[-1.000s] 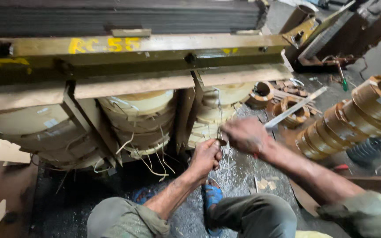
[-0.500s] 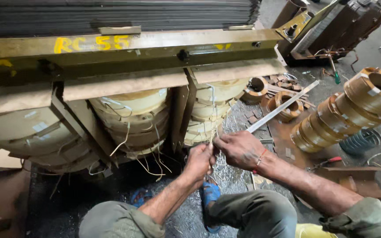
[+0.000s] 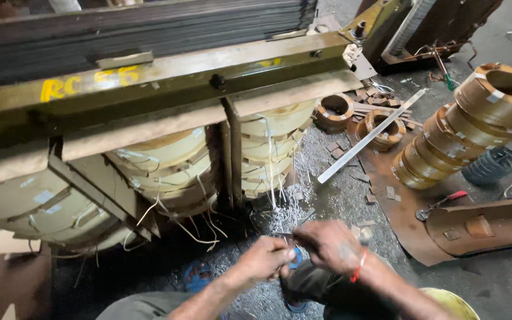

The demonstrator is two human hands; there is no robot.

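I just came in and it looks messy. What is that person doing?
A person sits on the floor with both hands close together, the left hand and right hand pinching something small between them; I cannot tell what. In front stands a big machine with wound coils and loose white wires. A stack of coil rings lies to the right.

We see cream-yellow coils [image 3: 167, 160], an olive-green beam [image 3: 167, 80] marked in yellow, and red-handled pliers [image 3: 440, 203] right.
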